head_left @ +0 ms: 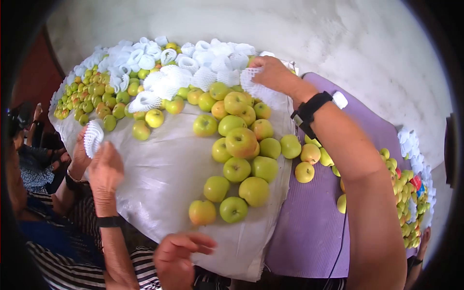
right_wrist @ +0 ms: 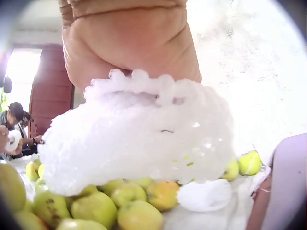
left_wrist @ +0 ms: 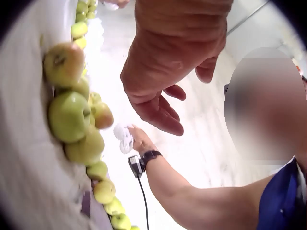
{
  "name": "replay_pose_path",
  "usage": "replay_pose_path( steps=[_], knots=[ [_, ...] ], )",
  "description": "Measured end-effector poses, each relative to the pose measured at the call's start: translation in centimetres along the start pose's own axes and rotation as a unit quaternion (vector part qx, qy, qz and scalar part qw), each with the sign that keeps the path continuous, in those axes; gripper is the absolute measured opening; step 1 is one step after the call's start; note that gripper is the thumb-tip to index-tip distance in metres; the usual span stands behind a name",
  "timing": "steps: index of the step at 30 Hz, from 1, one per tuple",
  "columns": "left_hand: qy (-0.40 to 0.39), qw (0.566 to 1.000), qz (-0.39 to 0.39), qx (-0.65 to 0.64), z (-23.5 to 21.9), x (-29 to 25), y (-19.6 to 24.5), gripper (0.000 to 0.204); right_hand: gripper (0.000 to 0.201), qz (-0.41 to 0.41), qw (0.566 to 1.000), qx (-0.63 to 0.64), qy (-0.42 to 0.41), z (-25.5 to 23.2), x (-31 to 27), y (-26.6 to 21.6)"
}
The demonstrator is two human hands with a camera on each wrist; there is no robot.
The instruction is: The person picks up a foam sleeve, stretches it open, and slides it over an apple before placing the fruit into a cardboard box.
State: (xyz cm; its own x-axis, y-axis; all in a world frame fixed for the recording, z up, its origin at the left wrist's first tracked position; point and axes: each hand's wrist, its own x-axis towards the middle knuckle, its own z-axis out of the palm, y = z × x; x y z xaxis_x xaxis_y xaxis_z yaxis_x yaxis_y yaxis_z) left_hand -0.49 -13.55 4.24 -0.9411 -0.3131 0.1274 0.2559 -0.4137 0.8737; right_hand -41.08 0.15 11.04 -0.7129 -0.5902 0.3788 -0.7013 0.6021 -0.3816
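My right hand [head_left: 274, 73] reaches over the far end of the apple pile and pinches a white foam fruit net [head_left: 256, 87]. Close up in the right wrist view, the foam net [right_wrist: 139, 136] hangs below the palm, above several green and blushed apples [right_wrist: 93, 208]. Nearer to me, my left hand [head_left: 181, 256] hovers by the cloth's front edge with relaxed fingers and nothing in them. The closest apples to it are a blushed one [head_left: 202, 212] and a green one [head_left: 233, 209]. In the left wrist view this hand [left_wrist: 175, 62] hangs beside the row of apples.
Another person's hand [head_left: 106, 171] works at a foam net [head_left: 93, 137] on the left. White foam nets [head_left: 217, 58] heap along the wall side of the pale cloth [head_left: 159, 179]. A purple mat [head_left: 309, 217] carries more apples and a black cable on the right.
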Motion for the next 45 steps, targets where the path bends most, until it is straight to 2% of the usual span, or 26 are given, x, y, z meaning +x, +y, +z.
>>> replay_pose_path(
  steps=[2, 5, 8, 9, 12, 13, 16, 17, 20, 22, 23, 24, 26, 29, 30, 31, 32, 35, 36, 38, 40, 41, 44, 45],
  knots=[
    [0.054, 0.975, 0.016, 0.213, -2.2, 0.0, 1.5, 0.023, 0.026, -0.028, 0.999, 0.005, 0.035, 1.1, 1.3, -1.9],
    [-0.008, 0.897, 0.061, 0.437, -6.1, 0.7, 1.2, 0.027, 0.026, 0.005, 0.999, 0.023, 0.023, 2.4, 3.0, -4.7],
    [0.009, 0.849, 0.038, 0.527, -7.7, 1.1, 0.3, 0.033, 0.032, -0.008, 1.000, 0.015, 0.014, 4.2, 4.8, -7.5],
    [0.038, 0.881, -0.043, 0.469, -7.9, 1.1, 0.5, 0.039, 0.034, -0.017, 1.000, 0.009, 0.007, 5.0, 5.3, -8.2],
    [0.006, 0.847, -0.026, 0.532, -9.5, 0.8, -0.8, 0.043, 0.036, -0.077, 0.997, 0.005, 0.028, 8.2, 6.9, -10.0],
    [-0.047, 0.846, -0.055, 0.529, -9.8, 0.6, -0.7, 0.048, 0.038, -0.068, 0.997, -0.005, 0.019, 9.2, 7.4, -10.5],
    [-0.079, 0.838, -0.092, 0.532, -9.1, 0.9, -0.1, 0.050, 0.044, -0.064, 0.997, 0.027, 0.028, 12.1, 9.3, -11.1],
    [-0.087, 0.852, -0.098, 0.508, -9.4, 1.0, -0.1, 0.051, 0.048, -0.047, 0.998, 0.032, 0.004, 12.9, 9.5, -11.4],
    [-0.082, 0.856, -0.126, 0.495, -9.4, 1.0, 0.1, 0.050, 0.056, -0.003, 0.997, 0.022, -0.072, 15.1, 9.9, -11.3],
    [-0.077, 0.859, -0.162, 0.479, -8.6, 1.4, 0.7, 0.049, 0.057, 0.005, 0.992, -0.015, -0.124, 17.0, 10.8, -9.9],
    [-0.076, 0.862, -0.163, 0.474, -8.7, 1.3, 0.5, 0.047, 0.052, -0.025, 0.990, -0.043, -0.129, 18.1, 11.1, -9.0],
    [-0.076, 0.864, -0.158, 0.473, -8.6, 1.2, 0.5, 0.047, 0.043, -0.069, 0.990, -0.046, -0.113, 18.8, 11.2, -8.4],
    [-0.085, 0.859, -0.155, 0.481, -8.7, 1.3, 0.3, 0.047, 0.036, -0.056, 0.991, -0.056, -0.110, 19.2, 11.5, -7.9],
    [-0.078, 0.871, -0.154, 0.459, -8.7, 1.3, 0.2, 0.049, 0.033, 0.006, 0.999, 0.047, 0.012, 16.7, 12.2, -7.3],
    [-0.081, 0.867, -0.151, 0.468, -8.7, 1.3, 0.1, 0.049, 0.033, 0.026, 0.998, -0.015, 0.053, 15.5, 12.6, -6.8],
    [-0.084, 0.862, -0.147, 0.477, -8.7, 1.3, 0.1, 0.049, 0.034, 0.066, 0.990, 0.053, 0.117, 15.6, 13.4, -4.3],
    [-0.086, 0.857, -0.144, 0.487, -8.7, 1.4, 0.2, 0.049, 0.037, 0.176, 0.964, 0.149, 0.133, 15.9, 14.6, -2.2],
    [-0.103, 0.795, -0.076, 0.593, -8.9, 1.3, -0.2, 0.045, 0.042, 0.109, 0.992, 0.057, -0.017, 14.9, 16.7, 5.0],
    [-0.099, 0.813, -0.094, 0.566, -8.9, 1.4, -0.2, 0.045, 0.043, 0.086, 0.994, 0.027, -0.069, 15.0, 17.1, 7.4],
    [-0.090, 0.847, -0.133, 0.507, -8.8, 1.5, 0.1, 0.047, 0.047, 0.137, 0.984, -0.050, -0.102, 14.7, 15.7, 5.3],
    [-0.095, 0.847, -0.121, 0.508, -9.0, 1.6, 0.0, 0.046, 0.052, 0.279, 0.948, -0.145, -0.058, 12.1, 12.3, -2.7],
    [-0.098, 0.847, -0.113, 0.509, -9.1, 1.6, 0.1, 0.046, 0.060, 0.206, 0.959, -0.178, -0.074, 12.2, 11.8, -2.8],
    [-0.083, 0.851, -0.121, 0.505, -8.8, 1.5, 0.1, 0.045, 0.056, 0.203, 0.955, -0.149, -0.157, 12.8, 12.9, -2.9],
    [-0.082, 0.854, -0.125, 0.498, -8.8, 1.5, 0.1, 0.046, 0.051, 0.164, 0.958, -0.158, -0.172, 13.1, 13.3, -2.7]
  ],
)
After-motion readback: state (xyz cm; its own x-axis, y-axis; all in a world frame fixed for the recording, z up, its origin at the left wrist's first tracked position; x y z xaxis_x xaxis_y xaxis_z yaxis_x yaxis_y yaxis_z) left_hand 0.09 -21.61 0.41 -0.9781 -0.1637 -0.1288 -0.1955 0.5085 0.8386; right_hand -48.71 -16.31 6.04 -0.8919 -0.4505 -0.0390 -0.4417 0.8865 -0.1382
